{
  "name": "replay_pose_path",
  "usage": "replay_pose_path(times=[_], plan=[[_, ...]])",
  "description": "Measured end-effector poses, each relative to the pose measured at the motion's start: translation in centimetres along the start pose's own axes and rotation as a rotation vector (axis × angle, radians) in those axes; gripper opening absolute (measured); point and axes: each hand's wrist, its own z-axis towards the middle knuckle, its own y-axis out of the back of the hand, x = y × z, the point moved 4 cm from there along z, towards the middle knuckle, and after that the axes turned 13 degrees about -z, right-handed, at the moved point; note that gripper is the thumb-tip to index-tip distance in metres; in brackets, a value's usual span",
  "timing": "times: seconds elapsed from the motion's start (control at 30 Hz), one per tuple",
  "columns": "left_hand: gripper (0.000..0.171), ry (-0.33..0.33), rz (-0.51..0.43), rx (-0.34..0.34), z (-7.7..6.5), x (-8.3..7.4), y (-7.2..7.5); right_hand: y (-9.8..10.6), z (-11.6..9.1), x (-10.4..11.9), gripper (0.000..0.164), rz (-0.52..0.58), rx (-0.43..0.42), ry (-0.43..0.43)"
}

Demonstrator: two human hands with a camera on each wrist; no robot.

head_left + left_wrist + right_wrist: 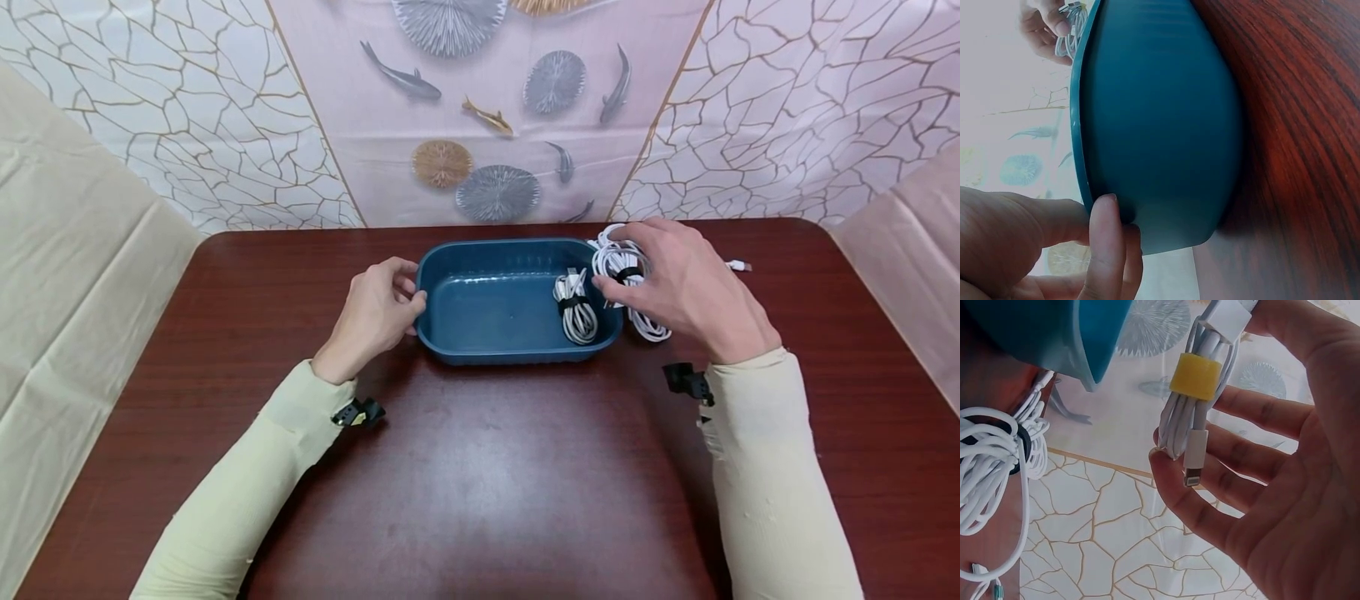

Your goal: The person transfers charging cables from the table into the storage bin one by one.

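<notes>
My left hand [378, 312] pinches the left rim of a blue plastic bin [495, 358], thumb on one side of the wall and fingers on the other. In my right hand [690, 287], held over the bin's right end, is a coiled white charging cable [1175, 422]. A yellow band [1195, 376] wraps its middle, and a small metal-tipped plug [1194, 459] points down from it. Inside the bin, at the right end, lies another coiled cable [577, 321] with a black strap.
White cable bundles [988, 478] lie on the table just right of the bin, one with a black strap. A white plug [738, 266] sits farther right. The brown table [480, 483] meets a patterned cloth backdrop [480, 125] behind.
</notes>
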Motion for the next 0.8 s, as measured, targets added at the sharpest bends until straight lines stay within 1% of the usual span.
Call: replay_pose_path(times=[0.23,0.43,0.63,0.8], plan=[[0.04,0.007,0.001,0.0,0.0,0.0,0.0,0.1,0.2,0.2,0.054,0.028,0.013,-0.019],[0.039,-0.001,-0.006,0.005,0.0,0.0,0.0,0.1,0.5,0.6,0.055,0.066,0.02,-0.027],[0.039,-0.001,-0.014,0.009,-0.1,0.1,0.1,0.3,0.9,1.3,0.053,0.088,0.029,0.009],[0.04,-0.001,-0.012,0.01,0.0,0.1,0.1,0.5,1.1,1.8,0.05,0.09,0.014,0.032]])
